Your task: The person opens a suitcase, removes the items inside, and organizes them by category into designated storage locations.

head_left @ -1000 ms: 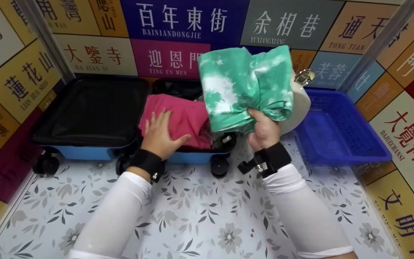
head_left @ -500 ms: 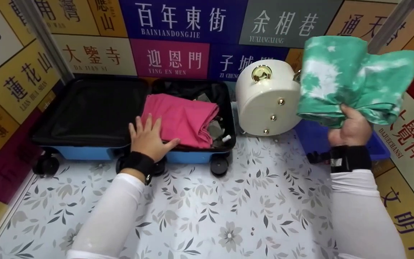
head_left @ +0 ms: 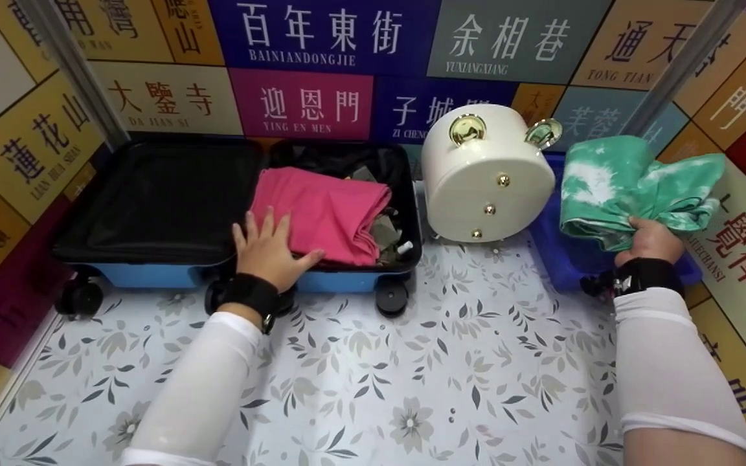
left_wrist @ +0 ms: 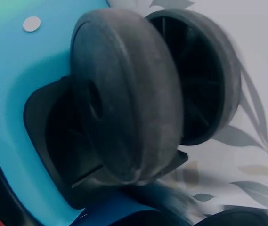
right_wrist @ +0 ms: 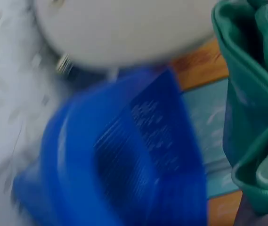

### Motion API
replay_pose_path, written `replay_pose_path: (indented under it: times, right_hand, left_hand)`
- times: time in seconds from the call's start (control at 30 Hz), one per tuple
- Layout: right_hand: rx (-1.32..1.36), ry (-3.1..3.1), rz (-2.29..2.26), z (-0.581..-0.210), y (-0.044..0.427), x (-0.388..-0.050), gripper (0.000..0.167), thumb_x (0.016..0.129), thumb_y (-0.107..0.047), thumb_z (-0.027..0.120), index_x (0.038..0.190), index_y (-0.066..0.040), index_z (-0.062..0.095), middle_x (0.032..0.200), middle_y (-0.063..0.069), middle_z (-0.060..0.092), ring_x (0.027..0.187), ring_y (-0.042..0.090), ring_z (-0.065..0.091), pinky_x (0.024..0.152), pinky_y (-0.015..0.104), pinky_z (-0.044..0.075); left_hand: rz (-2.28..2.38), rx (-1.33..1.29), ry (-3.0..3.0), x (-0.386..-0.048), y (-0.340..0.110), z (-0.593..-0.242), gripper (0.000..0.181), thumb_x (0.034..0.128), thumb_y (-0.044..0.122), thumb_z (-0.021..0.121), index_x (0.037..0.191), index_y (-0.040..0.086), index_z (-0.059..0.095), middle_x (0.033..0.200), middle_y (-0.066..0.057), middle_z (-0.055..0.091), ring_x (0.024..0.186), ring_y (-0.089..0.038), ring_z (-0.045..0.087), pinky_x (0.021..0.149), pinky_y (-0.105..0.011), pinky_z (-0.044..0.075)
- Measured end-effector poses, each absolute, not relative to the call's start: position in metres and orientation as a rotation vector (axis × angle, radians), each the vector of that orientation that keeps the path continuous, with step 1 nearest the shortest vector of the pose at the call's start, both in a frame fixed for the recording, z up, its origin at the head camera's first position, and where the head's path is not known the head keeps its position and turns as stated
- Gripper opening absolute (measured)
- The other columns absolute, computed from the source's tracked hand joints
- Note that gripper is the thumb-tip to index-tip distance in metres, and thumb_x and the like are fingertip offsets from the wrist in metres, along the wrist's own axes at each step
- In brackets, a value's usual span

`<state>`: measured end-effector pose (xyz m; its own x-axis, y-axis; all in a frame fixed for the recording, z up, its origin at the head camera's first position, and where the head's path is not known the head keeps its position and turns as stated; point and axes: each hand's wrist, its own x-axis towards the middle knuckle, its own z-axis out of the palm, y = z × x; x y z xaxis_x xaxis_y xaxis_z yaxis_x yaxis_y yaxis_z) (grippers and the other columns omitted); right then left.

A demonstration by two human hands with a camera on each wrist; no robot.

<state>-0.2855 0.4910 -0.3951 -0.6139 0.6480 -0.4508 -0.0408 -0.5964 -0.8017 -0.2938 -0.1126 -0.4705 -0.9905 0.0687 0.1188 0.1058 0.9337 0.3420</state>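
Observation:
My right hand (head_left: 655,243) grips the lower edge of a folded green-and-white tie-dye cloth (head_left: 612,181), holding it above the blue plastic basket (head_left: 551,259) at the right. In the right wrist view the cloth's folded layers (right_wrist: 256,108) fill the right side, with the basket (right_wrist: 77,155) beside them. My left hand (head_left: 269,249) lies with fingers spread at the near left corner of a folded pink cloth (head_left: 327,213). That cloth sits in the right half of an open blue suitcase (head_left: 347,281). The left wrist view shows a suitcase wheel (left_wrist: 124,94), not the hand.
A white rounded case (head_left: 486,175) with gold ear shapes and gold studs stands between suitcase and basket. The suitcase's left half (head_left: 166,200) has a black lining. Small items lie beside the pink cloth. Sign-patterned walls (head_left: 321,39) enclose the flower-patterned surface (head_left: 360,388).
My right hand has carried the green cloth right, away from the suitcase and past the white case, then lowered it over the basket. The left hand shifted slightly left, then stayed by the pink cloth.

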Motion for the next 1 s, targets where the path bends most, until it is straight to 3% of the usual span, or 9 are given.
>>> replay_pose_path:
  times: [0.2, 0.4, 0.53, 0.63, 0.77, 0.83, 0.9, 1.0]
  right_hand:
    - [-1.302, -1.49, 2.02, -0.417, 0.497, -0.292, 0.081, 0.095, -0.015, 0.072, 0.163, -0.03, 0.032, 0.163, -0.021, 0.032, 0.139, 0.0, 0.038, 0.112, 0.019, 0.038]
    - [-1.292, -1.875, 1.888, -0.423, 0.497, -0.294, 0.081, 0.099, -0.023, 0.064, 0.169, -0.025, 0.022, 0.17, -0.009, 0.029, 0.144, 0.011, 0.038, 0.112, 0.03, 0.043]
    - [-1.277, -2.051, 1.776, -0.425, 0.498, -0.295, 0.076, 0.099, -0.025, 0.064, 0.166, -0.018, 0.031, 0.145, -0.005, 0.051, 0.123, 0.013, 0.05, 0.095, 0.028, 0.05]
    - [-1.284, -2.051, 1.738, -0.426, 0.498, -0.296, 0.072, 0.096, -0.023, 0.067, 0.163, -0.015, 0.039, 0.115, -0.011, 0.054, 0.101, 0.008, 0.052, 0.084, 0.025, 0.052]
    - [-1.282, -2.012, 1.767, -0.426, 0.496, -0.299, 0.075, 0.095, -0.021, 0.069, 0.163, -0.015, 0.038, 0.105, -0.014, 0.052, 0.096, 0.005, 0.052, 0.093, 0.024, 0.051]
    - [-1.272, -2.037, 1.744, -0.426, 0.494, -0.3, 0.077, 0.094, -0.019, 0.069, 0.164, -0.014, 0.036, 0.112, -0.014, 0.055, 0.103, 0.005, 0.053, 0.101, 0.024, 0.048]
    - [-1.219, -2.081, 1.712, -0.427, 0.492, -0.301, 0.082, 0.093, -0.015, 0.066, 0.166, -0.013, 0.029, 0.133, -0.007, 0.059, 0.12, 0.01, 0.056, 0.11, 0.021, 0.043]
    - [-1.203, -2.084, 1.703, -0.428, 0.489, -0.303, 0.095, 0.093, -0.014, 0.066, 0.169, -0.012, 0.01, 0.166, 0.0, 0.038, 0.148, 0.011, 0.04, 0.119, 0.019, 0.036]
  left_hand:
    - [-0.564, -0.152, -2.987, -0.291, -0.111, -0.474, 0.108, 0.0877, 0.082, 0.059, 0.167, 0.014, 0.032, 0.176, -0.02, 0.017, 0.161, -0.053, -0.001, 0.127, -0.071, -0.007]
    - [-0.575, -0.149, -2.972, -0.292, -0.11, -0.477, 0.106, 0.0876, 0.08, 0.06, 0.166, 0.013, 0.035, 0.176, -0.02, 0.016, 0.162, -0.051, -0.004, 0.127, -0.07, -0.008]
    - [-0.572, -0.156, -2.961, -0.292, -0.111, -0.478, 0.105, 0.0876, 0.079, 0.062, 0.165, 0.012, 0.037, 0.176, -0.02, 0.017, 0.162, -0.05, -0.003, 0.127, -0.07, -0.008]
    - [-0.563, -0.164, -2.956, -0.293, -0.111, -0.479, 0.104, 0.0876, 0.079, 0.062, 0.164, 0.012, 0.038, 0.176, -0.019, 0.018, 0.163, -0.049, -0.001, 0.127, -0.07, -0.007]
    - [-0.548, -0.163, -2.954, -0.293, -0.112, -0.48, 0.104, 0.0874, 0.079, 0.061, 0.164, 0.013, 0.039, 0.176, -0.019, 0.019, 0.163, -0.048, 0.0, 0.127, -0.07, -0.007]
    - [-0.542, -0.16, -2.954, -0.293, -0.112, -0.48, 0.103, 0.0873, 0.079, 0.061, 0.164, 0.014, 0.038, 0.176, -0.019, 0.019, 0.163, -0.048, 0.001, 0.127, -0.07, -0.006]
    - [-0.54, -0.155, -2.953, -0.293, -0.112, -0.48, 0.103, 0.0872, 0.079, 0.061, 0.164, 0.014, 0.038, 0.176, -0.019, 0.019, 0.163, -0.048, 0.001, 0.127, -0.07, -0.006]
    - [-0.538, -0.15, -2.95, -0.293, -0.112, -0.48, 0.103, 0.0872, 0.078, 0.062, 0.164, 0.014, 0.039, 0.175, -0.019, 0.021, 0.163, -0.048, 0.001, 0.127, -0.07, -0.005]
